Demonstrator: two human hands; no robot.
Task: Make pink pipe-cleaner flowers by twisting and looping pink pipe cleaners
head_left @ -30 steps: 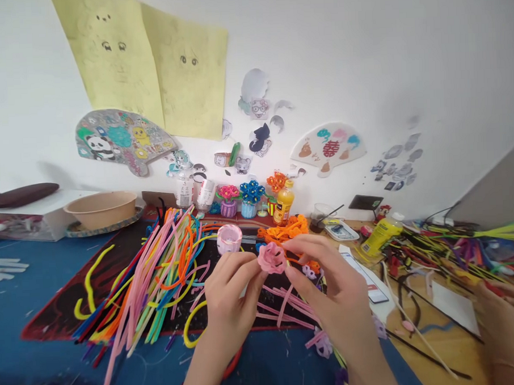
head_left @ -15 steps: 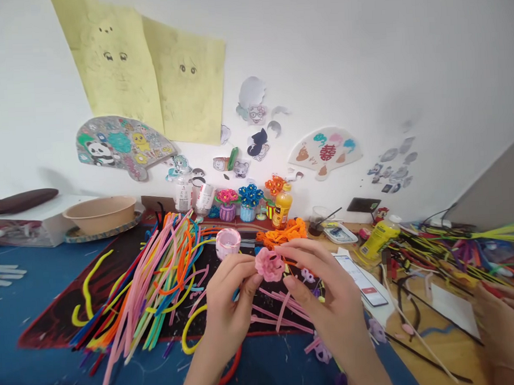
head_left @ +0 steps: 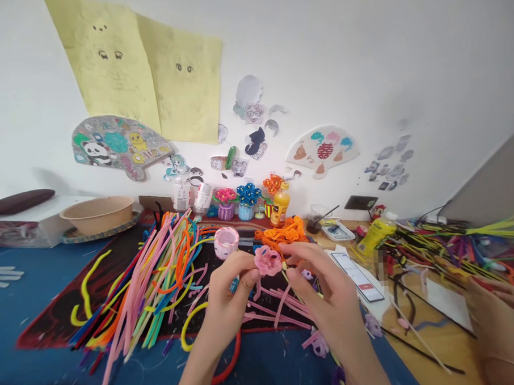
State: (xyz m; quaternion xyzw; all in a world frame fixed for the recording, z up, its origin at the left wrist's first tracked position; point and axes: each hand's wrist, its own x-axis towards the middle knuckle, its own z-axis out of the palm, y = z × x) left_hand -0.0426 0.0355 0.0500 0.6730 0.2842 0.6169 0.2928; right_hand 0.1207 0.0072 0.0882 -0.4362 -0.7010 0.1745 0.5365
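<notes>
Both my hands pinch a small pink pipe-cleaner flower [head_left: 268,260] held above the dark mat [head_left: 74,302]. My left hand [head_left: 226,303] grips it from the left with thumb and fingertips. My right hand [head_left: 325,294] holds its right side, fingers curled. Loose pink pipe-cleaner pieces [head_left: 283,307] lie under my hands. A big heap of coloured pipe cleaners [head_left: 158,270] spreads to the left. A small pink cup [head_left: 225,242] stands just behind the flower.
An orange pipe-cleaner pile [head_left: 284,232], little flower pots [head_left: 240,202], a juice bottle [head_left: 281,205] and a phone [head_left: 358,276] sit behind and right. A tan bowl [head_left: 96,213] is far left. Another person's hand [head_left: 499,318] rests at the right among more pipe cleaners [head_left: 455,246].
My hands and the pink flower have shifted slightly left and up as the view tilted. My grip on the flower stays the same.
</notes>
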